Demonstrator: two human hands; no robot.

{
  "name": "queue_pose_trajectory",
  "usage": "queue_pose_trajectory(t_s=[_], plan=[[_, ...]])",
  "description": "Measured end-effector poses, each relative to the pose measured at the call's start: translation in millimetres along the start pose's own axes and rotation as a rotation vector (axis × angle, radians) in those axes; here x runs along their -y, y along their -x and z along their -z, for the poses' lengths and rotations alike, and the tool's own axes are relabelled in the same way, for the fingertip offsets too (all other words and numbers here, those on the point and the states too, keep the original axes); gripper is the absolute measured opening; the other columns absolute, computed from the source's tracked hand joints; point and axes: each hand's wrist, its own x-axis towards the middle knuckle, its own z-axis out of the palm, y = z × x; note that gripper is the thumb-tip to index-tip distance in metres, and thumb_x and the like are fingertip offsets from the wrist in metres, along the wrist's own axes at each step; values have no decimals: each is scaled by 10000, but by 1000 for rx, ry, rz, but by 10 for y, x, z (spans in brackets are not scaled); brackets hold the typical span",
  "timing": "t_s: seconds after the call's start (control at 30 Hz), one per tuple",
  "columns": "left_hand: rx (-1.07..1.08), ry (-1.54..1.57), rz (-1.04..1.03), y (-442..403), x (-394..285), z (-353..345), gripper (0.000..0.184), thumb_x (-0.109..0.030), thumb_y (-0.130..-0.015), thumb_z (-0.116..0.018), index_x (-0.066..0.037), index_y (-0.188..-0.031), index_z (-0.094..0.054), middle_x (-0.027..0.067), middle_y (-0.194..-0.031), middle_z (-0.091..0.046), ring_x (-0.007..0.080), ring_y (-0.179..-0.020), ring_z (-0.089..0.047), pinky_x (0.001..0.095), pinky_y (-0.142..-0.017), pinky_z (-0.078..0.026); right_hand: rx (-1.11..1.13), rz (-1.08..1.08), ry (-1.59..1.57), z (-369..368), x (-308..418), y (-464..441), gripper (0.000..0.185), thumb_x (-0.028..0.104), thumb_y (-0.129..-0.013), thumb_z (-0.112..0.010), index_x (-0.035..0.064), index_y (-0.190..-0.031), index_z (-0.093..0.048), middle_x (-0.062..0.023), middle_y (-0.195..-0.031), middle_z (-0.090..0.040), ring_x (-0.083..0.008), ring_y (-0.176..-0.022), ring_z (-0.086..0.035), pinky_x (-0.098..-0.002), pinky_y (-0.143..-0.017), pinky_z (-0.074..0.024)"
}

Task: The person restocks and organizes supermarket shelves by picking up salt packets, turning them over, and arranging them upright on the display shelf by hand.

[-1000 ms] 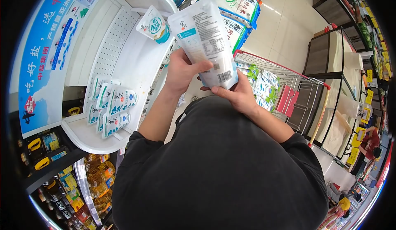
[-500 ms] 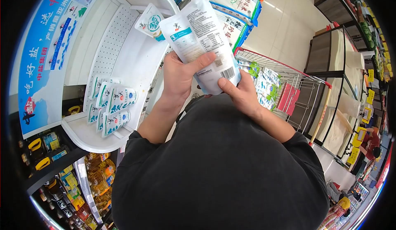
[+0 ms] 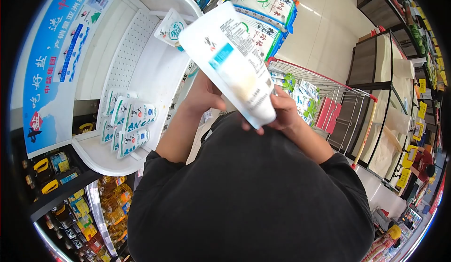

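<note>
A white salt pouch (image 3: 235, 69) with a teal label and fine print is tilted in front of me, slightly blurred. My right hand (image 3: 284, 112) is closed on its lower right end, thumb on the near face and fingertips showing under the bottom edge. Beside the pouch's left edge is my left hand (image 3: 205, 95), open, its thumb off the pouch and its other fingers mostly hidden behind it. A similar pouch (image 3: 170, 29) leans on the white display shelf (image 3: 157, 65) beyond. Several more salt pouches (image 3: 134, 121) stand at that shelf's near end.
At right stands a shopping cart (image 3: 336, 90) holding green and white packs (image 3: 303, 95). Large rice bags (image 3: 263, 1) are stacked ahead. A blue sign (image 3: 56, 65) borders the shelf on the left, with oil bottles (image 3: 115, 201) below. Wooden bins (image 3: 376, 60) line the far right.
The pouch has turned and tilted, its lower end shifting toward me and to the right. My left thumb has come off its face, while my right hand keeps its hold.
</note>
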Motion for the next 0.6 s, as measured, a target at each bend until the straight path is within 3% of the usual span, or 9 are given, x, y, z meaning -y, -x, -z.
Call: queue_pose_trajectory(t_s=[0.07,0.13,0.17,0.27,0.37,0.4,0.47,0.5,0.6], plan=[[-174,306,274,-225,-173,-330,1041,-648,-946,-701,46,-1624,-322,303,-1517,-548,428,-1301,-652,505,-1040,-605,218,-180,-245,246,-6,55,852,434,-987,-675,-64,-1585,-327,-482,-1116,-629,-537,-877,-751,-439,-481,-630],[129,843,347,-217,-260,-252,1005,-713,-1002,-531,59,-1613,-329,319,-1472,-574,423,-1288,-660,515,-1131,-537,369,-290,-356,345,-28,34,900,411,-985,-668,-70,-1622,-251,-494,-1173,-619,-556,-898,-747,-451,-495,-641],[87,435,341,-128,-366,-303,833,-623,-1061,-502,81,-1506,-496,333,-1347,-650,400,-1207,-694,504,-1086,-551,327,-253,-398,389,-116,61,926,373,-990,-658,-76,-1646,-183,-500,-1230,-605,-579,-930,-741,-467,-508,-648],[280,206,-141,-229,-127,-211,334,-197,-925,-816,48,-1148,-775,220,-1152,-765,309,-1126,-737,400,-962,-591,-145,-219,-368,715,-392,170,784,479,-1017,-658,-53,-1549,-437,-324,-1332,-674,-425,-1071,-767,-512,-861,-685],[175,-123,-94,-154,-349,-260,334,-117,-835,-884,13,-1130,-797,160,-1039,-789,247,-1044,-742,372,-919,-584,-272,-228,-441,470,-262,29,681,497,-1050,-622,-37,-1464,-542,-246,-1357,-693,-362,-1118,-763,-509,-1006,-639],[126,-274,-135,-119,-360,-244,346,-41,-805,-897,9,-1134,-799,142,-1047,-792,226,-1007,-748,355,-894,-591,-445,-268,-345,414,-243,-13,635,507,-1105,-522,-50,-1406,-571,-234,-1167,-755,-318,-886,-790,-410,-732,-683],[-21,-411,-78,38,-423,-189,346,38,-766,-907,11,-1094,-801,131,-1048,-795,216,-1005,-754,356,-875,-600,-120,-336,-342,367,-179,-118,674,585,-1117,-444,-45,-1275,-626,-173,-870,-733,-226,-604,-691,-293,-450,-537],[-161,-369,-79,138,-372,-126,383,93,-748,-905,14,-1102,-784,117,-1065,-794,208,-1029,-752,360,-897,-603,-337,-331,-75,247,-200,-203,700,624,-1125,-377,-23,-1147,-645,-104,-676,-608,-163,-452,-524,-259,-333,-362],[-744,-275,-83,433,-348,267,395,88,-811,-867,34,-1181,-737,101,-1137,-779,198,-1048,-741,374,-960,-590,-462,-333,70,307,-178,-222,548,559,-1128,-458,43,-1107,-642,-27,-716,-567,-125,-566,-518,-244,-474,-370]])
